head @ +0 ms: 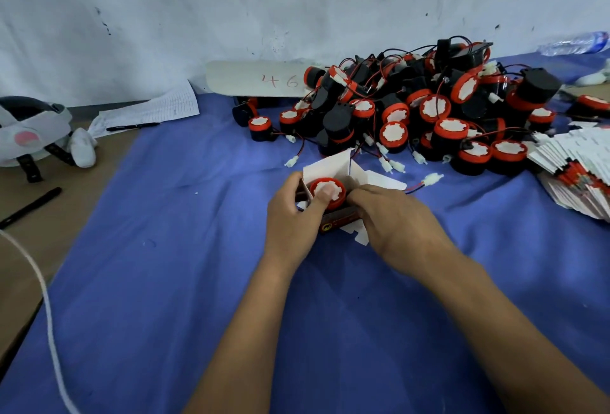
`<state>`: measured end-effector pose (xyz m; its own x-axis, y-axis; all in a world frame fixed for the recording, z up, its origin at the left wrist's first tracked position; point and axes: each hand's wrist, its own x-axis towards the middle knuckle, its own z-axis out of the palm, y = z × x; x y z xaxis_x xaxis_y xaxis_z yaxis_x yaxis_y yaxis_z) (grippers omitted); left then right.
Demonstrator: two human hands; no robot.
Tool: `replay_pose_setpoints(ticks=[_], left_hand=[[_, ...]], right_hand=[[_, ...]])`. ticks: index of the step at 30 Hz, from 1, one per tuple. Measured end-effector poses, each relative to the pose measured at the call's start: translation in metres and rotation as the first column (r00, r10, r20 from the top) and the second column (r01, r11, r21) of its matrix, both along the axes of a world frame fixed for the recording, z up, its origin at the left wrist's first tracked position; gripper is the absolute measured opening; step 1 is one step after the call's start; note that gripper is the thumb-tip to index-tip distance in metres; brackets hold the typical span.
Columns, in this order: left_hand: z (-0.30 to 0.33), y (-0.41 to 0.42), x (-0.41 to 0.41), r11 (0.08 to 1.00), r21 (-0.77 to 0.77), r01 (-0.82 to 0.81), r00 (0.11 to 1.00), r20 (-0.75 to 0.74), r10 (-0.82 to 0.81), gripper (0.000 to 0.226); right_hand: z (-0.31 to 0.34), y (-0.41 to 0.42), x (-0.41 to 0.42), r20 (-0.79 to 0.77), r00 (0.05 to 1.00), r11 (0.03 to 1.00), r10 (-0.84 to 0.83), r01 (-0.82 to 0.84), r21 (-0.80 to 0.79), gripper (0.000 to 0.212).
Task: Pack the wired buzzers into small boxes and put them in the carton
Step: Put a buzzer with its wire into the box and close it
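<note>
A blue cloth (185,281) covers the table, with much free room near the person. On it the left hand (293,215) grips a small box (340,215), thumb pressing a buzzer (327,192) sitting inside; the right hand (396,219) holds the box's other side. Behind lies the buzzer pile (422,110), flat boxes (574,172) at the right edge, then a white board (254,78) marked "46" against the stained wall (297,1)

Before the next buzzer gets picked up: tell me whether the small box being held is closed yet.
Open. The small box has its white flaps standing up, and the buzzer inside shows its red rim under the left hand thumb.
</note>
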<state>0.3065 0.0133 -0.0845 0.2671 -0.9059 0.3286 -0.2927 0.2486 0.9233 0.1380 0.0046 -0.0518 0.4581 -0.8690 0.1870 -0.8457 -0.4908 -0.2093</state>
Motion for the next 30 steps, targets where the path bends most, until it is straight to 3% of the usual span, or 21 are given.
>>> replay_pose_setpoints(ticks=[3, 6, 8, 10, 12, 13, 15, 17, 21, 23, 26, 28, 30], left_hand=[[-0.003, -0.003, -0.006, 0.997, -0.002, -0.076, 0.997, 0.014, 0.076, 0.005], [-0.003, -0.003, -0.007, 0.995, 0.001, -0.098, 0.995, 0.007, 0.098, 0.009], [-0.001, -0.002, -0.008, 0.994, -0.001, -0.105, 0.994, -0.008, 0.105, 0.008], [-0.002, -0.003, -0.010, 0.992, 0.006, -0.124, 0.992, -0.011, 0.124, 0.010], [-0.002, -0.003, -0.012, 0.988, 0.031, -0.150, 0.989, -0.006, 0.150, 0.013], [-0.002, -0.004, -0.013, 0.986, 0.039, -0.162, 0.987, -0.007, 0.163, 0.016], [-0.002, -0.003, -0.014, 0.983, 0.046, -0.177, 0.984, -0.004, 0.178, 0.023], [-0.001, -0.002, -0.015, 0.983, 0.048, -0.175, 0.984, -0.013, 0.176, 0.027], [-0.002, -0.003, -0.017, 0.984, 0.048, -0.171, 0.985, -0.007, 0.172, 0.023], [-0.003, -0.003, -0.016, 0.983, 0.053, -0.178, 0.984, 0.000, 0.178, 0.020], [-0.003, -0.003, -0.017, 0.984, 0.052, -0.172, 0.985, -0.017, 0.173, 0.021], [-0.003, -0.003, -0.017, 0.985, 0.060, -0.159, 0.987, -0.025, 0.161, 0.023], [-0.002, -0.003, -0.016, 0.988, 0.067, -0.140, 0.990, -0.026, 0.142, 0.023]], right_hand=[[0.001, 0.005, -0.001, 0.290, 0.957, 0.988, 0.027, 0.018, -0.150, 0.017], [0.004, 0.004, -0.006, 0.520, 0.852, 0.907, -0.064, 0.267, -0.326, 0.011], [0.003, 0.000, -0.011, 0.475, 0.839, 0.865, -0.265, 0.425, -0.267, 0.029], [-0.001, -0.003, -0.017, 0.255, 0.846, 0.848, -0.468, 0.511, -0.138, 0.053], [-0.004, -0.006, -0.022, 0.151, 0.825, 0.834, -0.545, 0.552, -0.009, 0.066], [-0.004, -0.009, -0.025, 0.197, 0.816, 0.836, -0.544, 0.546, 0.045, 0.066], [-0.003, -0.013, -0.028, 0.413, 0.788, 0.882, -0.457, 0.461, 0.097, 0.049], [0.002, -0.010, -0.025, 0.588, 0.748, 0.929, -0.307, 0.369, 0.014, 0.025], [0.005, -0.002, -0.014, 0.731, 0.679, 0.964, -0.068, 0.233, -0.127, 0.018], [0.007, 0.001, -0.012, 0.730, 0.682, 0.981, 0.053, 0.099, -0.164, 0.020], [0.003, 0.003, -0.009, 0.534, 0.820, 0.961, 0.205, -0.066, -0.268, 0.027], [0.000, 0.002, -0.005, 0.446, 0.872, 0.959, 0.203, -0.084, -0.272, 0.025], [0.000, 0.002, -0.001, 0.455, 0.869, 0.955, 0.195, -0.062, -0.291, 0.020]])
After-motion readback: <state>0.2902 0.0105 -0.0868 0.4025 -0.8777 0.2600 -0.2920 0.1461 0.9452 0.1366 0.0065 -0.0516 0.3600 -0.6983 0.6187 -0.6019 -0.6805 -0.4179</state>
